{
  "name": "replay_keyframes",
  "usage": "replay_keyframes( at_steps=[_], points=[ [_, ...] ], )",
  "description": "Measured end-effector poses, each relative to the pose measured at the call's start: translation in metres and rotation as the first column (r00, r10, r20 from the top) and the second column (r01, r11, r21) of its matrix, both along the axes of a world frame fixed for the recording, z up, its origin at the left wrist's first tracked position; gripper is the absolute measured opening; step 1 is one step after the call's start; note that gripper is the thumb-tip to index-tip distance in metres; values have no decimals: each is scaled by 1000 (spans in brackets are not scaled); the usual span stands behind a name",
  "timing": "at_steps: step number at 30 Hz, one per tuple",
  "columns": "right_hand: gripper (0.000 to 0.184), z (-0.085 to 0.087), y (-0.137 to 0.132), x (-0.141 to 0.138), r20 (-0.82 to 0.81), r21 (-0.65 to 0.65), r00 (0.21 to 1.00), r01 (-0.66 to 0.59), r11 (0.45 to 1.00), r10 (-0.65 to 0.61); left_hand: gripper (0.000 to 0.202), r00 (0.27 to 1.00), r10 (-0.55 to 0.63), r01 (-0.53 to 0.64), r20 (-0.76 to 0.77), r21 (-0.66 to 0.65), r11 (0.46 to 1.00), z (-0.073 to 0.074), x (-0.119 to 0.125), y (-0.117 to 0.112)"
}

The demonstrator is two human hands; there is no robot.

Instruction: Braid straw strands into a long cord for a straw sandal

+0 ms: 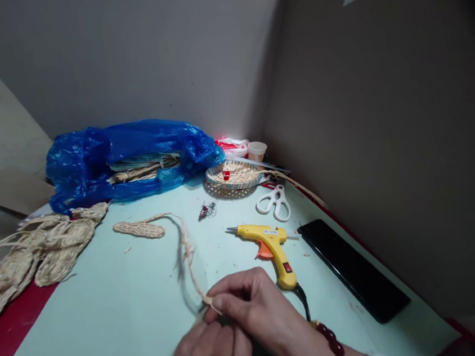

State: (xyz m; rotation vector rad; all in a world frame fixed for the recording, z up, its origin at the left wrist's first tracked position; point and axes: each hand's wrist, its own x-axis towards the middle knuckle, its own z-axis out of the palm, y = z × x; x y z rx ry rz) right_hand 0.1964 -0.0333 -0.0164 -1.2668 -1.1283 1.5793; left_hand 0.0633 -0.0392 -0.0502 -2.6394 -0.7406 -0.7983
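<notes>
A braided straw cord (pixel 188 257) runs from a small coiled oval straw piece (pixel 141 229) down to my hands. My right hand (pixel 260 309), with a dark red bead bracelet on its wrist, pinches the near end of the cord between thumb and forefinger. Just below and to its left, my left hand (pixel 211 353) is closed with its fingers curled, touching the right hand; what it grips is hidden. Beyond my right hand lies a yellow hot glue gun (pixel 272 242) with an orange trigger, its nozzle pointing left.
At the back lie a blue plastic bag (pixel 78 161) with straw in it, a round woven basket (pixel 236 185), a paper cup (pixel 257 151) and white-handled scissors (pixel 276 201). Woven straw pieces (pixel 60 242) sit left, a black phone (pixel 353 268) right. Walls close off the back and right.
</notes>
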Motion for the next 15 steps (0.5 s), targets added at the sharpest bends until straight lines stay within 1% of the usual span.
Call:
replay_keyframes(
  at_steps=[2,4,5,6,7,8,9,10,11,12,13,15],
  points=[
    [15,1,3,2,-23,21,1000,12,1000,-11,27,1000,20,-21,-20,-27,999,6,-2,2],
    [13,5,7,6,-38,17,999,38,999,-38,20,999,34,-33,10,-89,996,15,-6,5],
    [13,7,9,9,-57,7,997,54,998,-54,16,997,47,-38,53,-160,986,20,-10,7],
    [13,9,11,10,-76,-1,995,69,998,-69,17,991,75,-43,112,-266,963,25,-13,9],
    [14,10,12,12,-87,-6,993,80,997,-80,21,977,123,-44,174,-398,916,31,-17,12],
    [15,12,12,13,-88,-8,992,88,996,-88,23,954,195,-42,226,-545,837,35,-20,16],
    [17,13,12,13,-83,-11,992,90,996,-90,27,927,290,-53,239,-681,730,39,-23,21],
    [19,13,12,13,-80,-14,993,84,996,-85,27,897,382,-67,223,-786,615,42,-26,26],
    [20,13,12,12,-82,-15,994,76,997,-77,24,874,444,-66,196,-858,509,44,-27,32],
    [20,13,11,11,-86,-10,994,67,998,-68,22,870,459,-29,180,-911,411,45,-27,37],
    [19,12,11,10,-91,1,994,66,998,-66,21,873,454,24,179,-945,325,44,-25,41],
    [17,10,10,8,-122,28,991,62,998,-58,24,890,397,162,225,-969,186,42,-21,46]
  ],
)
